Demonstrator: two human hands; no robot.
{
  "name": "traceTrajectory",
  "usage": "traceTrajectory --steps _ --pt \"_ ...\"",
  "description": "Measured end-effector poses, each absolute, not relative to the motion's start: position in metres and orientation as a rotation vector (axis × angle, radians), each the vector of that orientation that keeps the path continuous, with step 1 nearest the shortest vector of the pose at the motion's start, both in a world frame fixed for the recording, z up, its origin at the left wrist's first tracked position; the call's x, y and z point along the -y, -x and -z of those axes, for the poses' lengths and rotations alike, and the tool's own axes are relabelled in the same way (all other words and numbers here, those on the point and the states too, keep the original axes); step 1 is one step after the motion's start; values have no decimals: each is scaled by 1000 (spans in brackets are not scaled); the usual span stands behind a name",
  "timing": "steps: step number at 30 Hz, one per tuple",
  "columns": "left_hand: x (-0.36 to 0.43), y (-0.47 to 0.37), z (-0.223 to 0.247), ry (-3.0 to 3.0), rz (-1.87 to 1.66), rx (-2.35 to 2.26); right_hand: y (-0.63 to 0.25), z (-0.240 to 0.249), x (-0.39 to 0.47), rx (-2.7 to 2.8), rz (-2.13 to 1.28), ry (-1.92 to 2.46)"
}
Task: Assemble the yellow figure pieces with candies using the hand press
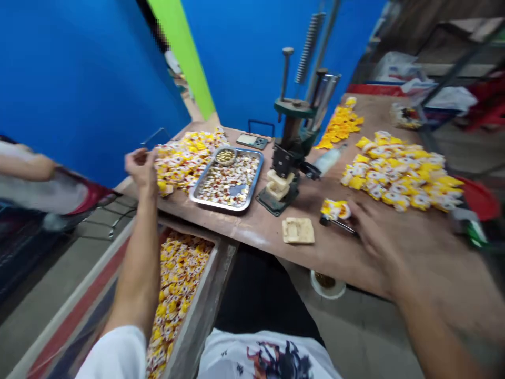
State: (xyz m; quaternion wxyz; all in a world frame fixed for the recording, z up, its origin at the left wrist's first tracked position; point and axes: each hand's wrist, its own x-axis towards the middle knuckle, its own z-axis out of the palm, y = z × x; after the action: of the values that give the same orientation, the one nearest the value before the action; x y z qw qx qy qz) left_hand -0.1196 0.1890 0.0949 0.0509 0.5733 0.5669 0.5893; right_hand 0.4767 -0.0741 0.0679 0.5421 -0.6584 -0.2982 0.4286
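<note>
My left hand [141,167] is raised beside a heap of yellow-and-white plastic pieces [185,158], its fingers curled together; what they hold, if anything, I cannot make out. My right hand [369,229], blurred, is over the right of the table with its fingertips at a small yellow-and-white plastic figure [336,209]. Just under that figure is a tool with a dark head and a metal shaft [342,226]. Between my hands stands a green hand press [290,152] with a cream block [279,184] on its base. A loose cream fixture block [298,230] lies before it.
A metal tray [226,207] holds small parts and a round dish [225,156]. At right are a heap of yellow-and-white figures [402,173] and orange-yellow pieces [342,126]. A bin of pieces [179,295] sits below left. Another person's arm [23,160] shows at far left.
</note>
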Motion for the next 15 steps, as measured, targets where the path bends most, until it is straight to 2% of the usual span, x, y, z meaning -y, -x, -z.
traceTrajectory --steps 2,6,8,11,15 --pt "-155 71 -89 -1660 -1938 -1676 -454 -76 69 748 -1133 1494" --pt "-36 -63 -68 -2030 -1288 -985 -420 -78 57 841 -1344 1367" --pt "17 -122 -55 -2080 -1070 -754 -407 -76 56 893 -1385 1320" --pt "56 -174 -41 -1739 -1057 -712 -392 -73 58 949 -1396 1294" --pt "65 -186 -36 -1281 -1129 -809 -384 -70 57 1014 -1365 1253"
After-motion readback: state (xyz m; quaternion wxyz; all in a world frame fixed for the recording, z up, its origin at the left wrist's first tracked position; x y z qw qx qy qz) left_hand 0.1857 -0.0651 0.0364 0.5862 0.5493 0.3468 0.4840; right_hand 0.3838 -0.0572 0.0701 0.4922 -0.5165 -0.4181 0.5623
